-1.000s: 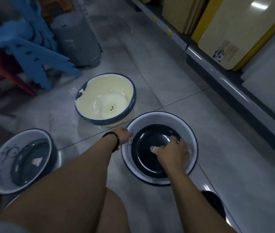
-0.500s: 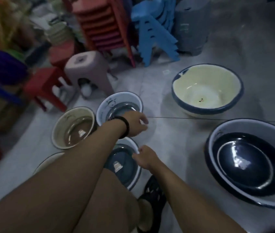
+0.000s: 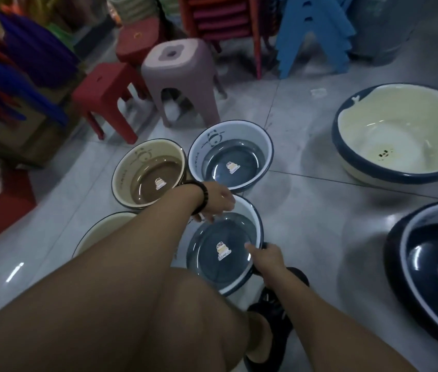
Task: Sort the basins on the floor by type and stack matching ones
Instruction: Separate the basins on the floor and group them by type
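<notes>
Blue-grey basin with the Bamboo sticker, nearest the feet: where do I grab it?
By the rim, from above, at two opposite points. The near blue-grey basin sits upright with flared walls, so its lip likely gives the best purchase. The left hand takes the far-left rim, the right hand the near-right, thumb inside; the tan basin sits close at far left.

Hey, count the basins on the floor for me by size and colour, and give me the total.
Small blue-grey basins: 2
Small beige-brown basins: 2, one mostly behind the arm
Large cream basin: 1
Large dark-blue basin: 1
Total: 6
</notes>
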The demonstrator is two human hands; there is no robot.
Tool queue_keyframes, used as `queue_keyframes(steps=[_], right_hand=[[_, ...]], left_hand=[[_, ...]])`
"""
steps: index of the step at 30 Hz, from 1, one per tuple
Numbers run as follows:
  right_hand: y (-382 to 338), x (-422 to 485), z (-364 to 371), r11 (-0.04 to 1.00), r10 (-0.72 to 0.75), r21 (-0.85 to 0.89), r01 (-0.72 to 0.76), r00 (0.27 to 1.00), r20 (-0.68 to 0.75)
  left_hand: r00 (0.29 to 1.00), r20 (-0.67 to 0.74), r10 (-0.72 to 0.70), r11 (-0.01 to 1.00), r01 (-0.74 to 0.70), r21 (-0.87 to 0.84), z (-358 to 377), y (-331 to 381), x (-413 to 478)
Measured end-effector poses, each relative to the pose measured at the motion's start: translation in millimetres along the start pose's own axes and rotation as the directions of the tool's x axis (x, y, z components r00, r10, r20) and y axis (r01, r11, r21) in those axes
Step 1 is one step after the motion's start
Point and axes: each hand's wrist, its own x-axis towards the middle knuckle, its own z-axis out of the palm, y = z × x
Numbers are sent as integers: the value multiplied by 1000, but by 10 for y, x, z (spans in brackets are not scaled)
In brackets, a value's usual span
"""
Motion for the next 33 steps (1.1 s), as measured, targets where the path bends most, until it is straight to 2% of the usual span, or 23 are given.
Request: queue_keyframes(steps=[3,6,10,15,18,21,24,27,30,33], right_hand=[[-266,-79,-223,990,-131,-57,127,987,-89],[-462,-140,-610,956,-289,-109,274,945,-155],[-583,-240,-1243,927,-363,4,374,904,-227],[-797,-698,-2160,914,-367,54,403,874,-318],[-861,-984,-2731,889,-388,123,441,868,-312],[-842,-1263,-3162,857,-413,186,481,856,-311],[-727,-1405,-3542,818,-389,256,516,823,-415],[-554,-1478,-3912,776,-343,299,556,769,-540],[-358,-1579,-4176,787,-288,306,535,759,-584],[-177,-1550,-4329,807,-249,251,534,694,-676]], left_hand=[[997,-74,28,995,-21,95,-9,159,50],[987,-153,47,987,-22,159,7,284,132],[960,-278,-11,988,53,143,58,371,222],[898,-437,-49,998,65,22,106,627,172],[870,-493,-7,1000,-8,-29,159,872,105],[889,-453,71,995,-95,-30,293,1115,80],[898,-419,136,975,-195,-103,412,1475,35],[857,-476,197,945,-295,-139,546,1937,13],[818,-530,226,907,-374,-191,832,2421,-55],[873,-440,210,865,-375,-333,1174,2824,-22]])
